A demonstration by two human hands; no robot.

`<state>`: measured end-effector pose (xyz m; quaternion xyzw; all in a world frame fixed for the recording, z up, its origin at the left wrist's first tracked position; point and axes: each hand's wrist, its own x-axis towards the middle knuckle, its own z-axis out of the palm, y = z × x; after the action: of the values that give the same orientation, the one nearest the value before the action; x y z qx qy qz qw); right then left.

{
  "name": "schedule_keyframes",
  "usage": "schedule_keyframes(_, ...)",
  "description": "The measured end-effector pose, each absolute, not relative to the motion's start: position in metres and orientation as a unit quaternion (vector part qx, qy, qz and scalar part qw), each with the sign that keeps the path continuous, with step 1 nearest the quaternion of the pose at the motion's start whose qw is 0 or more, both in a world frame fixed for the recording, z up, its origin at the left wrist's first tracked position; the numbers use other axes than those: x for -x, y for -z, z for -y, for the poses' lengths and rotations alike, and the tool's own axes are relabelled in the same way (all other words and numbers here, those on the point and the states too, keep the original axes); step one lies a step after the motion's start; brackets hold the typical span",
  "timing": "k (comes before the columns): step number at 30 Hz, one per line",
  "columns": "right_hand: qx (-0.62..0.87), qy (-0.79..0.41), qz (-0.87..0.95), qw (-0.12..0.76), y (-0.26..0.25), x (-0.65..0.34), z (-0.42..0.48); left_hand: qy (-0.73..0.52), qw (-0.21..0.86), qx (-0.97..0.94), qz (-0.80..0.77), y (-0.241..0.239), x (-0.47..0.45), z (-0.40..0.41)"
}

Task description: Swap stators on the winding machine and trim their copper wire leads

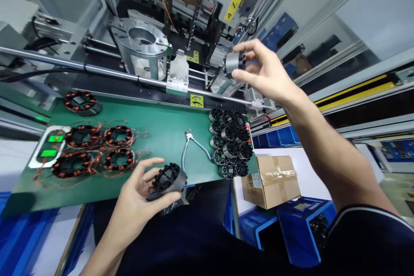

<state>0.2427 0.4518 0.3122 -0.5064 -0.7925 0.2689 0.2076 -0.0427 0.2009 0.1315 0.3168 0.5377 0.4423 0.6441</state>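
Note:
My left hand (137, 194) is closed around an unwound motor stator core (174, 182), a grey metal ring with black slotted insulation, held tilted above the green mat's front edge. Farther off, at the machine's right side, my right hand (267, 71) grips a second stator core (233, 64) by its sides, fingers behind and thumb in front. Whether that core touches the fixture behind it I cannot tell. Between the hands, blue-handled cutting pliers (189, 136) lie with handles spread. Stacked bare stator cores (230, 133) fill the mat's right end.
Several copper-wound stators (118, 136) with loose wire ends lie on the green mat (164, 123) at left, beside a white panel with green displays (53, 146). A steel rail (123, 76) crosses behind. A cardboard box (274, 181) and blue bins (297, 233) stand at right.

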Motion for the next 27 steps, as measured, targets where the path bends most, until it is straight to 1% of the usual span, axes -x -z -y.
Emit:
schedule_keyframes(2,0.541,-0.109,0.817,0.165,-0.319,-0.257,-0.495,-0.447,0.653,-0.297,-0.534,-0.132,0.04,-0.201)
schedule_keyframes(3,0.549,-0.054,0.823,0.137,-0.321,-0.263,-0.514,-0.452,0.66,-0.286,-0.528,-0.131,0.038,-0.201)
schedule_keyframes(4,0.551,-0.016,0.827,0.109,-0.321,-0.27,-0.53,-0.458,0.669,-0.272,-0.518,-0.13,0.037,-0.201)
schedule_keyframes(6,0.544,0.014,0.837,0.061,-0.318,-0.279,-0.552,-0.469,0.685,-0.231,-0.507,-0.126,0.034,-0.199)
schedule_keyframes(9,0.519,-0.012,0.854,0.026,-0.309,-0.287,-0.563,-0.476,0.689,-0.176,-0.517,-0.12,0.033,-0.195)
schedule_keyframes(12,0.506,-0.04,0.861,0.019,-0.3,-0.289,-0.56,-0.479,0.682,-0.16,-0.529,-0.117,0.035,-0.192)
schedule_keyframes(15,0.515,-0.043,0.856,0.019,-0.297,-0.289,-0.559,-0.48,0.686,-0.165,-0.522,-0.116,0.036,-0.19)
schedule_keyframes(27,0.491,-0.13,0.858,-0.067,-0.318,-0.286,-0.588,-0.473,0.679,-0.179,-0.533,-0.12,0.031,-0.182)
